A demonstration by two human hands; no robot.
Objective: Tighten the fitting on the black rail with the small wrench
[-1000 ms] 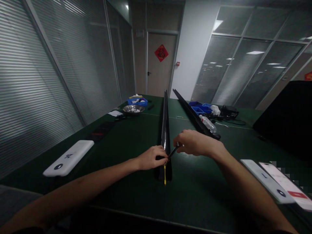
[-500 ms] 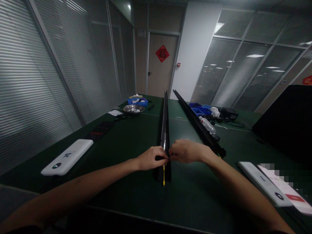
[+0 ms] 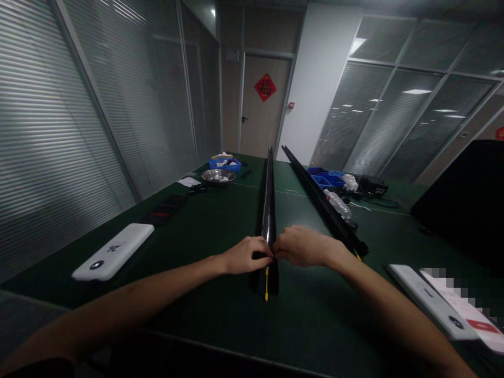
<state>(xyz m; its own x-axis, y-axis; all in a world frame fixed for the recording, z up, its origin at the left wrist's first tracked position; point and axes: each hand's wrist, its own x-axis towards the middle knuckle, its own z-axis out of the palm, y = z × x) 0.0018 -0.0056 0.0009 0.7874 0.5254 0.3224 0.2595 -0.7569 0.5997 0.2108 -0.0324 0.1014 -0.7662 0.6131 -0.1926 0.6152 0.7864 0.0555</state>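
A long black channel-shaped rail [image 3: 268, 210] lies on the green table, pointing away from me. Over its near end my left hand [image 3: 247, 255] is closed, thumb and fingers pinched together at the channel. From the other side my right hand [image 3: 301, 245] meets it, also pinching, its fingertips almost touching the left ones. Whatever the fingertips hold is too small and hidden to make out. Just below them a short yellow cable [image 3: 266, 286] with a small tip lies along the rail's near end.
A second black rail [image 3: 326, 207] lies to the right, by a plastic bottle [image 3: 337, 203] and blue bins [image 3: 323, 181]. At left are a white device [image 3: 114, 252], a metal bowl [image 3: 218, 177] and a blue basket [image 3: 225, 165]. Another white device [image 3: 431, 299] lies at right.
The view has shifted slightly, so the whole scene sits a little further right. Both hands keep the same pinch at the rail.
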